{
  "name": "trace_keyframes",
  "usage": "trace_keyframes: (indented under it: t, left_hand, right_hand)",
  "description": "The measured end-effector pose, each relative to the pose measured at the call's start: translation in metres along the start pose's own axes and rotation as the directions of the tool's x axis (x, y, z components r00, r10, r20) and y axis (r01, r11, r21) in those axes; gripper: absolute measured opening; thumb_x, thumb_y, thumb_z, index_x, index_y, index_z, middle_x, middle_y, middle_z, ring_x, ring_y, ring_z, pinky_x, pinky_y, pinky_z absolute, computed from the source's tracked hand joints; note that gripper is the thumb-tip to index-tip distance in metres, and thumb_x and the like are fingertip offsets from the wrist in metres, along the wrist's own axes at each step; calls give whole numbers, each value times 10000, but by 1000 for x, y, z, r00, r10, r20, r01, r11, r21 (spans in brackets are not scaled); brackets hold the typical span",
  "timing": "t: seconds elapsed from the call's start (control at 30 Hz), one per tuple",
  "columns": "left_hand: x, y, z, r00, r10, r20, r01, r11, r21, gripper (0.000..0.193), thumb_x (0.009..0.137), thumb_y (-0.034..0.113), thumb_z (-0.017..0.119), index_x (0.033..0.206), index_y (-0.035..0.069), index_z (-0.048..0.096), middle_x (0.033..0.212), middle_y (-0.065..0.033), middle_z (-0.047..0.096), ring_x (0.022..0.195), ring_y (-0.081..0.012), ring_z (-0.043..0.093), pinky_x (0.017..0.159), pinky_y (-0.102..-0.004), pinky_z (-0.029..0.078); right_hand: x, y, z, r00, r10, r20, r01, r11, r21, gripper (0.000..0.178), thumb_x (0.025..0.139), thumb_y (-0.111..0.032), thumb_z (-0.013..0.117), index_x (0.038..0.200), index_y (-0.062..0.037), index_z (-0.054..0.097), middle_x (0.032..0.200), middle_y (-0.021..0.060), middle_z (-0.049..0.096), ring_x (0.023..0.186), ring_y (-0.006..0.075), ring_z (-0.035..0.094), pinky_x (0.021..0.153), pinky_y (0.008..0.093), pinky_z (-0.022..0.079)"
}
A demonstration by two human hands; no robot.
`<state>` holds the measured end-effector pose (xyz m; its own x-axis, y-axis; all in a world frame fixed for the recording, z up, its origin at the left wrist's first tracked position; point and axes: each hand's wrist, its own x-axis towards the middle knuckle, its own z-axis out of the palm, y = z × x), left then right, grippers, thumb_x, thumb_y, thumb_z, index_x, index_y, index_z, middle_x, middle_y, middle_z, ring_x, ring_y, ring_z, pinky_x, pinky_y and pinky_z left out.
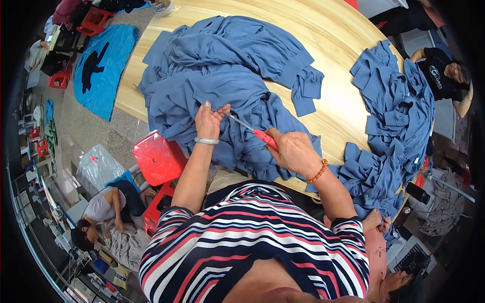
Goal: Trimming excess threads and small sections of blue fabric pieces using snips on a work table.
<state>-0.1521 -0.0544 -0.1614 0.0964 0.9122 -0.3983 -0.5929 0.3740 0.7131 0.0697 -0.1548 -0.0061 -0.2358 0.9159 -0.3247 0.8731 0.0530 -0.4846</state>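
Note:
A wide heap of blue-grey garments (217,60) with cuffs and folds lies on the table in front of me. My right hand (295,151) is wrapped round the pink-red handle of a slim tool (265,138) with a thin metal shaft; its exact kind is hard to tell. That shaft points left, and its tip comes close to the fingers of my left hand (208,121). My left hand is palm up over the heap, its fingers apart and slightly curled. Whether the tip touches the fingers cannot be made out.
The wooden table (333,76) carries a second garment pile (394,106) along its right side. Another person's hands (376,220) touch that pile's near end. Left of me stands a red stool (159,159). A blue sheet (103,70) covers part of the floor. More people sit around.

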Motion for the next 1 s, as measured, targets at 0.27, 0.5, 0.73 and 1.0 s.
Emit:
trace_keyframes:
  t: [0.27, 0.5, 0.73, 1.0]
  left_hand:
    - [-22, 8, 10, 970, -47, 237, 25, 995, 97, 219, 971, 193, 485, 954, 3, 594, 887, -116, 655, 837, -246, 649, 770, -372, 528]
    - [2, 104, 105, 887, 65, 457, -182, 959, 217, 254, 973, 181, 477, 1022, -25, 617, 999, -152, 662, 933, -254, 647, 861, -382, 501]
    - [36, 169, 223, 586, 265, 766, -477, 877, 61, 303, 974, 210, 471, 1156, 2, 595, 1099, -138, 648, 1006, -259, 628, 949, -421, 466]
    - [97, 201, 296, 519, 417, 746, -629, 777, 3, 253, 971, 175, 488, 1113, 11, 618, 1056, -105, 654, 940, -221, 628, 857, -345, 498]
  right_hand:
    - [-9, 9, 9, 994, -18, -109, 28, 996, 85, 291, 840, -231, 616, 1084, -80, 567, 694, 174, 622, 647, 360, 611, 576, 438, 463]
    - [-51, 44, -3, 956, 196, -218, -152, 968, 201, 331, 822, -205, 629, 1126, -93, 562, 770, 202, 626, 729, 394, 604, 638, 457, 464]
    - [-54, 44, -11, 987, 149, 61, -160, 948, 275, 288, 812, -220, 644, 1060, -96, 566, 766, 199, 618, 733, 399, 599, 631, 460, 462]
    - [55, 116, -16, 827, 491, -273, -473, 871, 133, 523, 823, -294, 608, 1312, -192, 452, 796, 228, 643, 725, 410, 628, 644, 470, 509]
